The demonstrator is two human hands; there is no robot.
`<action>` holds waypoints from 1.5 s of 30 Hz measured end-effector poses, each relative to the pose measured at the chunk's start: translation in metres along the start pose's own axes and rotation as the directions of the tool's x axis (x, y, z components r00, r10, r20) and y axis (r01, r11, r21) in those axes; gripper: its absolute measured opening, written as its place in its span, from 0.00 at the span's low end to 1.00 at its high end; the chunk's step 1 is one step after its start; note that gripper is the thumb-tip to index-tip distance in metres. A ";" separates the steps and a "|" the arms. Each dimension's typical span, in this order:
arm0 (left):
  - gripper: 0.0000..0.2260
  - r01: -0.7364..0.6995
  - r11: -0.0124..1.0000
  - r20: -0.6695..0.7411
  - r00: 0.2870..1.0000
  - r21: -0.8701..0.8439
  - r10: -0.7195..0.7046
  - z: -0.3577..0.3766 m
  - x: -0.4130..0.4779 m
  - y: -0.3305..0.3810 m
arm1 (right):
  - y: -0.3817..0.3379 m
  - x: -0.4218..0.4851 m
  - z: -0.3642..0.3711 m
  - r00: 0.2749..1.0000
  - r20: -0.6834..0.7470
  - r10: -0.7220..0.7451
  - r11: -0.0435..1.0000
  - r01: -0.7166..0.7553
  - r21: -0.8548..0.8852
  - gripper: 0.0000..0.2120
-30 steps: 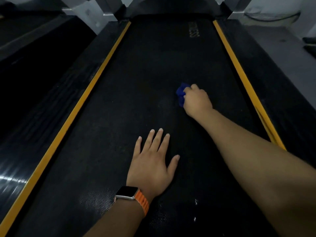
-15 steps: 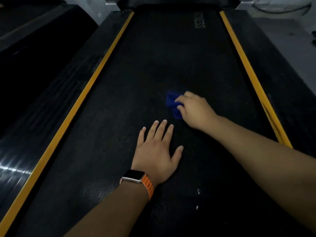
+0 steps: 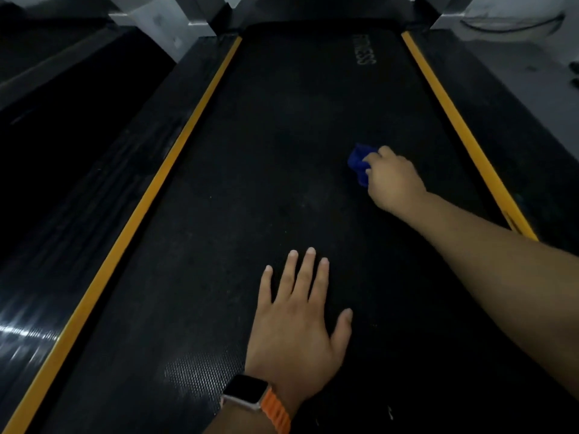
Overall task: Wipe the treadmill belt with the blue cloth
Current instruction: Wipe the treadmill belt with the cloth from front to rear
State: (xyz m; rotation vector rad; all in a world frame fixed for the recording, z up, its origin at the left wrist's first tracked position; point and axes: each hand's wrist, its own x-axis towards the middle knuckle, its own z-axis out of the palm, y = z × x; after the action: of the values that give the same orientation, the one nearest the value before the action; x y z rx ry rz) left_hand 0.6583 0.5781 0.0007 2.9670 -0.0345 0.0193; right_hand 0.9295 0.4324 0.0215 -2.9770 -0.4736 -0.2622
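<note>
Head view, looking down the length of a treadmill. My left hand (image 3: 297,327) lies flat, palm down, on the near middle of the treadmill belt (image 3: 282,120). Its fingers (image 3: 308,270) are straight and slightly spread, pointing to the far end, with the thumb out to the right; it holds nothing. On that wrist is a watch (image 3: 246,393) with a pale case and an orange strap (image 3: 277,413).

My right arm enters from the near right corner and reaches diagonally toward the far left, the forearm stretched low over the belt. My right hand (image 3: 393,180) shows its back to the camera, knuckles up. Its fingers are curled round the blue cloth (image 3: 358,161), which is bunched and sticks out from the hand's far-left side. The cloth sits on the belt, right of the centre line and about midway along the visible length, well apart from the left hand.

Pale lettering (image 3: 365,50) is printed on the belt's far right part, turned sideways to the camera. It ends in "NESS"; the first letters are too blurred to read.

A yellow stripe borders the belt on the left (image 3: 175,158) and another on the right (image 3: 454,120), each with a black side rail (image 3: 125,183) outside it.
</note>
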 end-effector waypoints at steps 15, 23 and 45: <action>0.36 0.010 1.000 0.036 0.999 0.010 -0.010 -0.007 -0.036 0.010 | 0.003 -0.071 -0.031 0.986 0.012 -0.165 0.983 0.163 0.086 0.12; 0.36 0.009 1.000 0.016 1.000 0.010 -0.009 0.004 -0.030 0.006 | -0.051 0.016 0.002 0.969 0.074 -0.235 0.962 0.221 0.161 0.13; 0.36 0.023 1.000 0.051 0.998 0.010 -0.023 -0.006 -0.031 0.008 | -0.060 -0.058 -0.021 0.921 0.102 -0.376 0.913 0.351 0.207 0.13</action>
State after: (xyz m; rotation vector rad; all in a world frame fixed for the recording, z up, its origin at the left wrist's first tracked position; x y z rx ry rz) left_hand 0.6268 0.5719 0.0071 2.9770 -0.0065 -0.0595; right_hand 0.8531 0.4692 0.0363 -2.7169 -1.0152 -0.0345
